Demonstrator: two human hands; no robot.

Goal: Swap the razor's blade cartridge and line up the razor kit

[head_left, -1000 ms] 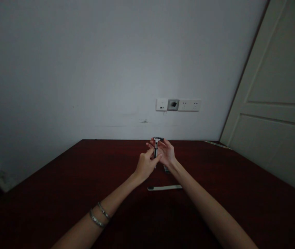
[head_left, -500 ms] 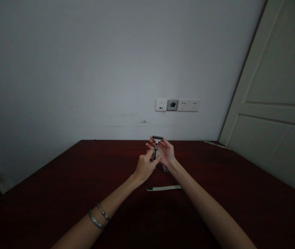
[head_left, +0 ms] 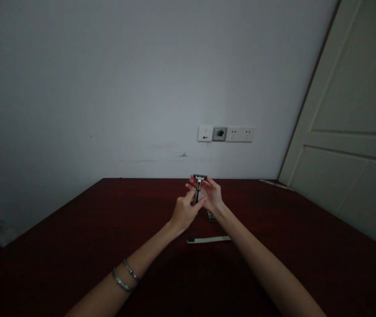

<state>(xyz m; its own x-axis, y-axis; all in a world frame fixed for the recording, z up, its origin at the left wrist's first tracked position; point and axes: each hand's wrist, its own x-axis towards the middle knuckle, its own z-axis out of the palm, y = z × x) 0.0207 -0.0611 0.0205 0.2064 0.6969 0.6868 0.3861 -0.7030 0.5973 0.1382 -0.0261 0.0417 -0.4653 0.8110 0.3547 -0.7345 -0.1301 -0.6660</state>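
Observation:
A razor point(head_left: 198, 192) with a dark and silver handle stands upright between my hands, its wide head at the top. My left hand point(head_left: 184, 211) is closed around the lower handle, thumb and fingers on either side. Behind the razor is my right hand point(head_left: 212, 193), palm turned toward me, with fingertips at both ends of the head, gripping it. Below my hands lies a slim pale stick with a dark end point(head_left: 209, 240), toothbrush-like; my right forearm covers its right part. Partly hidden by my right wrist is a small dark item with pale marks point(head_left: 211, 216), its kind unclear.
All this is over a dark red table point(head_left: 135, 211) that meets a pale wall point(head_left: 141, 88). Sockets and a switch plate point(head_left: 226, 134) are on the wall. A thin flat strip point(head_left: 275, 184) lies at the back right edge, near a panelled door point(head_left: 349, 132).
The razor's head has tipped slightly and now shows more of its silver underside. Both hands keep nearly the same place and hold.

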